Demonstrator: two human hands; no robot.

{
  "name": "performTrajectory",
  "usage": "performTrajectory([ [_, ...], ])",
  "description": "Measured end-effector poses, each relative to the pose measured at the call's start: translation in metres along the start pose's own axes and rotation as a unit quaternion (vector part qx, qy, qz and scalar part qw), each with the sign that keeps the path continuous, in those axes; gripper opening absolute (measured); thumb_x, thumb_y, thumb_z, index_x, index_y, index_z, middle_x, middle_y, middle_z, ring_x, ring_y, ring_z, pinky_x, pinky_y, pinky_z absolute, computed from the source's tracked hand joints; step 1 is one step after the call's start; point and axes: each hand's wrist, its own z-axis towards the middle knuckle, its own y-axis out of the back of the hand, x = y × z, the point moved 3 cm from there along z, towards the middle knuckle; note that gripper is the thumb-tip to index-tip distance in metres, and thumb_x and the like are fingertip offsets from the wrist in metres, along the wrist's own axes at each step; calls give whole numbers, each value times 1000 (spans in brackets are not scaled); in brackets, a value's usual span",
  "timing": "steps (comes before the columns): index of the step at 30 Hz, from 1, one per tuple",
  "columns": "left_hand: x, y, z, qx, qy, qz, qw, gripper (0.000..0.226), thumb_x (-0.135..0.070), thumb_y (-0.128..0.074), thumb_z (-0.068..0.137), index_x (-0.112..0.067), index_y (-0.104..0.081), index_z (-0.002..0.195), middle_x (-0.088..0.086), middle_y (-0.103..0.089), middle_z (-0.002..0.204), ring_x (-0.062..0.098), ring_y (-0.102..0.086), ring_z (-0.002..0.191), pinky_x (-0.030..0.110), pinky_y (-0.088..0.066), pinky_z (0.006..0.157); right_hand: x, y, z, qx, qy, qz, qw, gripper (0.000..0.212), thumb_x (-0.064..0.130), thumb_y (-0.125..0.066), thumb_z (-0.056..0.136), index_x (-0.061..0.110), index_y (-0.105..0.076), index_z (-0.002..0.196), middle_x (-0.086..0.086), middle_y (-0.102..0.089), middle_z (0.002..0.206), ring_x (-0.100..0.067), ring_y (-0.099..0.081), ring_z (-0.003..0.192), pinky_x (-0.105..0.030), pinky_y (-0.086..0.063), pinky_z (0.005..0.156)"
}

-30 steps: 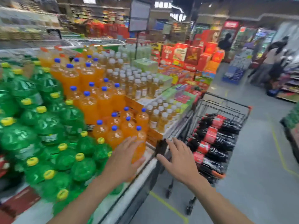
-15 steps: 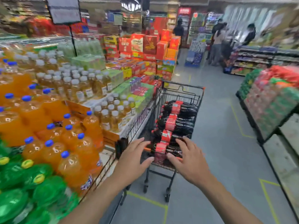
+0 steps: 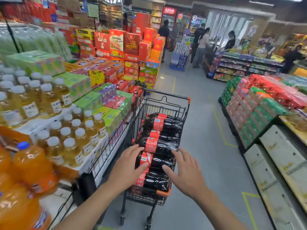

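Left hand (image 3: pixel 127 165) and right hand (image 3: pixel 186 171) are spread wide, fingers straight, laid either side of a cola bottle (image 3: pixel 157 161), nothing gripped. It's stacked with other red-labelled bottles (image 3: pixel 164 125) in the black cart (image 3: pixel 169 95). Label text can't be read, too blurry.

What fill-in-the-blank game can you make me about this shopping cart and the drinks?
1. The cola bottles that the left hand and right hand reach for have ___ labels.
2. The shopping cart has an ___ handle.
3. The big orange drink bottle has a ___ cap.
4. The yellow juice bottles have ___ caps.
Missing words: red, orange, blue, white.
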Motion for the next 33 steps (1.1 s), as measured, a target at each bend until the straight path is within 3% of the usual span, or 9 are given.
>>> performTrajectory([
  [10, 28, -42, 119, 37, 59, -18, 997, 63, -54, -56, 101, -33, -36, 157, -11, -26, 168, 12, -24, 154, 41, -29, 125, -51, -20, 123, 53, 9, -20, 998, 93, 83, -15, 80, 33, -29, 158, 4, -23, 167, -19, -17, 154, -47, -17, 125],
  [20, 64, -107, 203, 26, 250, -95, 963, 63, -52, -60, 101, -29, -38, 155, -7, -38, 160, 16, -41, 144, 38, -38, 118, -98, -84, 268, 154, 107, -19, 982, 91, 82, -19, 81, 34, -24, 159, 5, -21, 167, -19, -16, 155, -48, -16, 126],
  [24, 89, -141, 235, -5, 380, -179, 907, 62, -47, -60, 102, -18, -41, 154, 4, -47, 155, 22, -51, 136, 33, -41, 110, -108, -115, 307, 215, 151, -14, 965, 80, 76, -36, 90, 38, -21, 158, 7, -16, 168, -17, -13, 155, -49, -11, 127],
  [27, 106, -163, 259, -48, 478, -282, 830, 66, -50, -60, 101, -13, -42, 154, 6, -53, 153, 24, -53, 135, 29, -38, 104, -113, -134, 329, 242, 184, -18, 952, 79, 73, -43, 92, 38, -19, 159, 7, -16, 167, -17, -12, 155, -49, -10, 128],
  [29, 116, -176, 273, -70, 520, -325, 787, 76, -55, -60, 100, -12, -36, 157, 7, -50, 156, 25, -51, 138, 31, -38, 108, -115, -145, 343, 257, 201, -21, 945, 81, 72, -45, 91, 37, -20, 159, 9, -17, 167, -16, -12, 155, -49, -10, 128],
  [33, 149, -197, 299, -92, 578, -340, 736, 89, -65, -57, 96, -12, -27, 161, 10, -42, 161, 33, -43, 146, 42, -35, 117, -121, -167, 368, 269, 221, -30, 937, 88, 75, -46, 88, 36, -14, 160, 11, -15, 167, -14, -12, 155, -47, -12, 128],
])
